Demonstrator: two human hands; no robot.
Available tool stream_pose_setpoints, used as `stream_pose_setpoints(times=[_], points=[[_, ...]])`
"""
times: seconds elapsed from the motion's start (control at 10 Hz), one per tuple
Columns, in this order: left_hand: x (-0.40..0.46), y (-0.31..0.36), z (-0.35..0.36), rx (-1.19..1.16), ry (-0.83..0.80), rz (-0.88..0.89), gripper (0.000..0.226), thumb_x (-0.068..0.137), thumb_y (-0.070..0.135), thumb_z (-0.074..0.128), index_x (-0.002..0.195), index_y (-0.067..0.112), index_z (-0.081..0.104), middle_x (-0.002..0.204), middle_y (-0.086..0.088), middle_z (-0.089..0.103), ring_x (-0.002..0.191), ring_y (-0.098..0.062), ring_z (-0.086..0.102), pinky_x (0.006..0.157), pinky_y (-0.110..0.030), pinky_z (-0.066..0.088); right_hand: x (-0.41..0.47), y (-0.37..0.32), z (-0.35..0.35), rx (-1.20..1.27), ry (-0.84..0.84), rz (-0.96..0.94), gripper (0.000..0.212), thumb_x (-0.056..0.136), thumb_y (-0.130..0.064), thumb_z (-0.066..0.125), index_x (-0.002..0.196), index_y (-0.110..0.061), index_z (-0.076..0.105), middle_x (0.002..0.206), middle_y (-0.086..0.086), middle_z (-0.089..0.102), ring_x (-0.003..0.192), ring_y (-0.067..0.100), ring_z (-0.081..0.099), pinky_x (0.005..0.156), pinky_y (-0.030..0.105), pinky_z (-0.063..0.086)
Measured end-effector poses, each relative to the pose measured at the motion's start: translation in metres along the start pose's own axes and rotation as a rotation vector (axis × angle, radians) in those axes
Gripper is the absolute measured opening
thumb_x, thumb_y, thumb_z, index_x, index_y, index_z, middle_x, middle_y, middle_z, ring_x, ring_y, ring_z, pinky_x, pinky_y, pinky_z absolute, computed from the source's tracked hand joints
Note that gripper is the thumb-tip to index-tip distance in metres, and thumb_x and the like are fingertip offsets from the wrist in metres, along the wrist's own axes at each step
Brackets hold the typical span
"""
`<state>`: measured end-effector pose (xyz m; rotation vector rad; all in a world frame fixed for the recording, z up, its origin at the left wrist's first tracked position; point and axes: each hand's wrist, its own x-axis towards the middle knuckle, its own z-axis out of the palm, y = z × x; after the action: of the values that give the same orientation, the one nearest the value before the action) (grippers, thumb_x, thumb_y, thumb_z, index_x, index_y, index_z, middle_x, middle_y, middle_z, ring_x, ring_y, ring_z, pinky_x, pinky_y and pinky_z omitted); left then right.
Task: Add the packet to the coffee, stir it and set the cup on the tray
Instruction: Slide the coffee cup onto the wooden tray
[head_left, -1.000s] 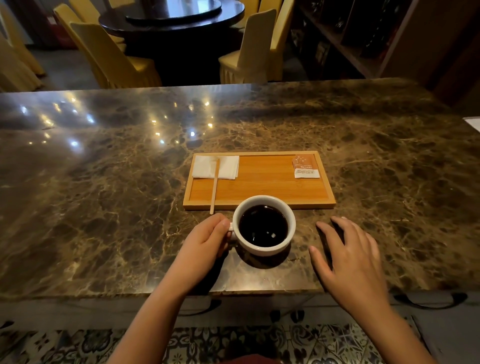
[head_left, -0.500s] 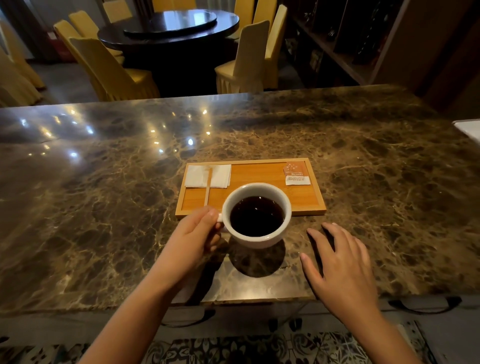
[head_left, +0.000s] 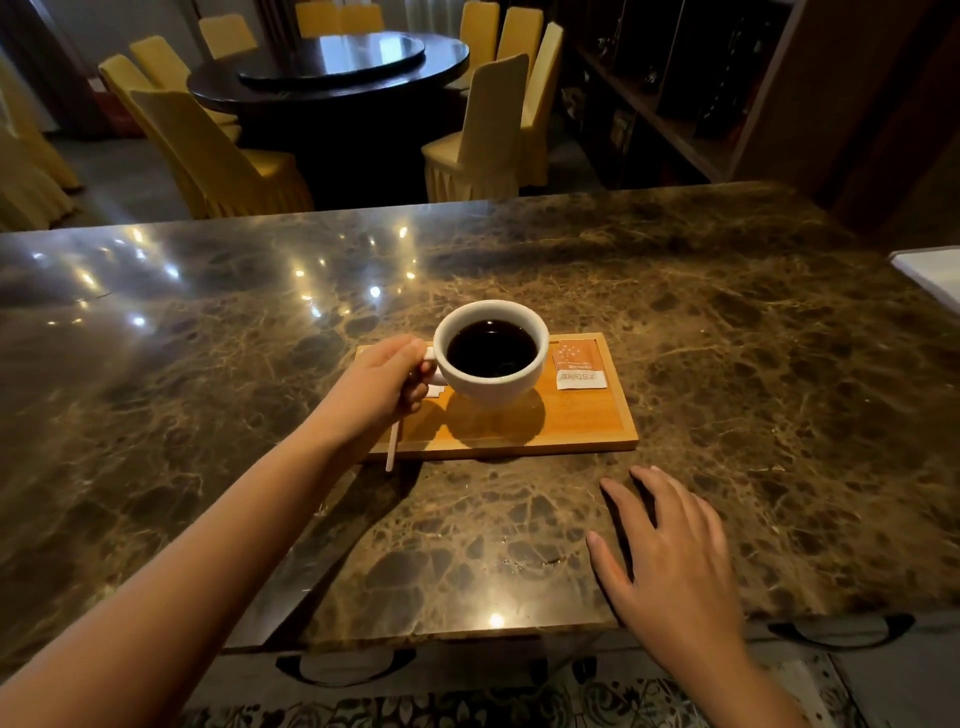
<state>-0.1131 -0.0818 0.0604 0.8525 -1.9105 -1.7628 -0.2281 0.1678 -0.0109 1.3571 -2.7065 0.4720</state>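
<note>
A white cup (head_left: 491, 382) full of black coffee hangs just above the wooden tray (head_left: 571, 431), over its middle. My left hand (head_left: 382, 382) grips the cup by its handle. An orange and white packet (head_left: 578, 365) lies flat on the tray's right end, beside the cup. A thin wooden stir stick (head_left: 392, 447) slants off the tray's front left edge onto the counter; its upper part and most of a white napkin (head_left: 435, 391) are hidden behind my left hand. My right hand (head_left: 670, 551) rests flat on the marble counter, fingers spread, holding nothing.
The marble counter (head_left: 208, 364) reaches wide to both sides. A white object (head_left: 930, 270) sits at its right edge. Beyond the counter stand yellow-covered chairs (head_left: 488, 130) around a dark round table (head_left: 332, 67), and shelves (head_left: 675, 78) at the right.
My left hand has lifted the cup off the counter and carried it forward over the tray. The right hand has stayed on the counter.
</note>
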Motion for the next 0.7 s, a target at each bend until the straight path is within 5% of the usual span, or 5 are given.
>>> stream_pose_setpoints(times=[0.2, 0.7], points=[[0.022, -0.009, -0.002, 0.044, -0.028, -0.058, 0.03, 0.096, 0.02, 0.035, 0.071, 0.015, 0.051, 0.066, -0.001, 0.044, 0.051, -0.006, 0.039, 0.052, -0.018, 0.037, 0.0, 0.0, 0.0, 0.004, 0.003, -0.005, 0.051, 0.08, -0.046, 0.037, 0.114, -0.015, 0.06, 0.12, 0.014, 0.06, 0.117, 0.032, 0.052, 0.095, 0.051, 0.04], [0.039, -0.015, 0.0, -0.007, -0.079, -0.094, 0.029, 0.094, 0.016, 0.035, 0.069, 0.013, 0.049, 0.07, -0.01, 0.043, 0.049, -0.008, 0.04, 0.051, -0.021, 0.037, 0.0, 0.001, 0.001, -0.004, 0.005, -0.01, 0.05, 0.08, -0.046, 0.038, 0.113, -0.016, 0.06, 0.119, 0.014, 0.061, 0.115, 0.032, 0.053, 0.094, 0.051, 0.04]])
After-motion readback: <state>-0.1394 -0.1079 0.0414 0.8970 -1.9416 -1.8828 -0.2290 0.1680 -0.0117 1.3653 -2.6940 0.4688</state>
